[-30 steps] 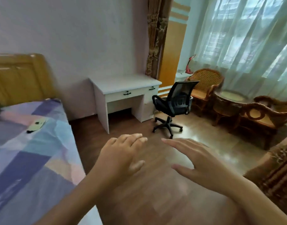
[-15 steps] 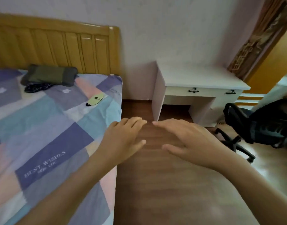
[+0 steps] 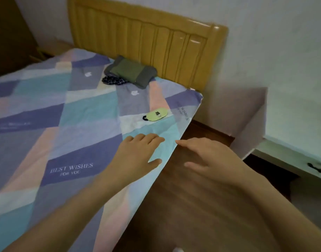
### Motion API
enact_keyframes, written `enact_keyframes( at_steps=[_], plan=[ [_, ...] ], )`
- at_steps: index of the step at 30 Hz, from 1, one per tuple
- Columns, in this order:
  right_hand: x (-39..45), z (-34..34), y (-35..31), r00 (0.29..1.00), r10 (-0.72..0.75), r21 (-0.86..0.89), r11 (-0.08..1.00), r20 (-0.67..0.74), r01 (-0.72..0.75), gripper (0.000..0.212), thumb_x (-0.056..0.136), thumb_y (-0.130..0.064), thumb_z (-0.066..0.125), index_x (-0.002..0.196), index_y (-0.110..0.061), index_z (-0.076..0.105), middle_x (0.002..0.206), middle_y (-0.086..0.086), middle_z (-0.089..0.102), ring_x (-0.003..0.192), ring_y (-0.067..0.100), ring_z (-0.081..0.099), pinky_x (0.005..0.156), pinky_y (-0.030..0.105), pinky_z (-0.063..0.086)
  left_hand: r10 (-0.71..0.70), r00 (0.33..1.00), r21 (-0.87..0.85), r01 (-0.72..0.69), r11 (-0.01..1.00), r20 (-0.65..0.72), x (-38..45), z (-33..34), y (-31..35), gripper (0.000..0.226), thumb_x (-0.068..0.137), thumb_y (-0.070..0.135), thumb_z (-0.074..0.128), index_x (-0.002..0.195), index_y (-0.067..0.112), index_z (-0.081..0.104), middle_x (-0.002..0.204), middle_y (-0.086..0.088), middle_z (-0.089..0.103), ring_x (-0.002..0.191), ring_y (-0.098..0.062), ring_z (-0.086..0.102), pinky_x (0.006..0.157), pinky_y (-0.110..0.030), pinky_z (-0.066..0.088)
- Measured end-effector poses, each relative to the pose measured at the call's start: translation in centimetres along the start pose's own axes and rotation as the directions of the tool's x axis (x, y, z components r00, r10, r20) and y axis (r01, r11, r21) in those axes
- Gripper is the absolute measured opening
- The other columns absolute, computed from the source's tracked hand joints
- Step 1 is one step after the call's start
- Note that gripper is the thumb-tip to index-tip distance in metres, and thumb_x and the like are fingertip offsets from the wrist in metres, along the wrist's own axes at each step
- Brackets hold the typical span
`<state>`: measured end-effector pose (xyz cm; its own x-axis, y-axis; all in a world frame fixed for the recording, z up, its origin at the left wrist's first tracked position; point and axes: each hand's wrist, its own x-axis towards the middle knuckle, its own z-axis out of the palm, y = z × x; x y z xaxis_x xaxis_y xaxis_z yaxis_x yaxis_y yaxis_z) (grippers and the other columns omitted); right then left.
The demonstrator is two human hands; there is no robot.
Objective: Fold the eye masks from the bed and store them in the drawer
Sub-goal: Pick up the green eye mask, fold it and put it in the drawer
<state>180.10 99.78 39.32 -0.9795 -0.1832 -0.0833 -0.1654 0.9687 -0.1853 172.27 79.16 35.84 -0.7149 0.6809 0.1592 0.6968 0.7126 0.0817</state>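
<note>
Hands have swung from the floor toward the bed (image 3: 65, 124): left hand (image 3: 136, 153) over its right edge, right hand (image 3: 208, 159) beside, fingers apart, empty. Eye mask (image 3: 157, 115) lies ahead near that edge, unfolded; reaching comes next.

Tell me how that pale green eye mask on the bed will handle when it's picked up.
The eye mask lies flat and thin on the bedspread, so it will probably flop and feel light. Its dark strap loops out at one end and may dangle or snag. Being flat, it seems unlikely to roll.
</note>
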Motion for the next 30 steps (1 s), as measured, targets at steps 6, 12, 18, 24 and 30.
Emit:
enact_keyframes(
  at_steps=[6, 12, 18, 24, 30],
  plan=[
    [11.6, -0.8, 9.7, 0.976, -0.181, 0.040, 0.983, 0.119, 0.177, 0.054, 0.094, -0.044, 0.049, 0.143, -0.044, 0.027, 0.148, -0.021, 0.038, 0.134, 0.003, 0.036, 0.103, 0.024, 0.033, -0.225, 0.974, -0.042, 0.226, 0.973, 0.019, 9.2, 3.1, -1.7, 0.056, 0.087, 0.051, 0.055, 0.138, 0.030, 0.042, 0.139, 0.009, 0.050, 0.119, -0.019, 0.053, 0.092, -0.036, 0.044],
    [26.6, 2.3, 16.5, 0.942, -0.290, 0.083, 0.957, 0.170, 0.279, 0.054, 0.092, -0.043, 0.053, 0.142, -0.040, 0.033, 0.143, -0.016, 0.047, 0.129, 0.008, 0.043, 0.101, 0.029, 0.038, -0.351, 0.935, -0.019, 0.352, 0.936, 0.051, 19.8, 10.1, -8.1, 0.056, 0.084, 0.047, 0.060, 0.134, 0.023, 0.048, 0.124, 0.002, 0.062, 0.106, -0.026, 0.060, 0.076, -0.037, 0.045],
    [38.2, 6.4, 23.3, 0.913, -0.306, 0.133, 0.951, 0.270, 0.280, 0.054, 0.092, -0.041, 0.053, 0.142, -0.038, 0.034, 0.144, -0.013, 0.046, 0.130, 0.012, 0.042, 0.102, 0.028, 0.035, -0.412, 0.896, -0.057, 0.426, 0.903, 0.165, 30.4, 16.9, -12.7, 0.058, 0.091, 0.046, 0.048, 0.143, 0.024, 0.034, 0.133, 0.001, 0.054, 0.117, -0.024, 0.051, 0.086, -0.035, 0.038],
    [48.9, 10.8, 31.5, 0.870, -0.319, 0.142, 0.948, 0.376, 0.286, 0.056, 0.092, -0.038, 0.055, 0.143, -0.034, 0.034, 0.141, -0.009, 0.050, 0.128, 0.015, 0.043, 0.101, 0.033, 0.036, -0.491, 0.832, -0.073, 0.523, 0.849, 0.260, 38.5, 25.1, -16.6, 0.056, 0.087, 0.043, 0.057, 0.136, 0.018, 0.044, 0.117, -0.005, 0.064, 0.104, -0.028, 0.058, 0.078, -0.038, 0.043],
    [58.3, 18.7, 37.0, 0.816, -0.386, 0.121, 0.920, 0.430, 0.372, 0.063, 0.090, -0.034, 0.058, 0.146, -0.032, 0.028, 0.132, 0.005, 0.055, 0.125, 0.024, 0.044, 0.097, 0.037, 0.038, -0.606, 0.742, -0.051, 0.644, 0.764, 0.289, 45.2, 34.3, -19.7, 0.057, 0.091, 0.043, 0.051, 0.141, 0.020, 0.036, 0.126, -0.003, 0.058, 0.114, -0.026, 0.052, 0.085, -0.038, 0.041]
  ],
)
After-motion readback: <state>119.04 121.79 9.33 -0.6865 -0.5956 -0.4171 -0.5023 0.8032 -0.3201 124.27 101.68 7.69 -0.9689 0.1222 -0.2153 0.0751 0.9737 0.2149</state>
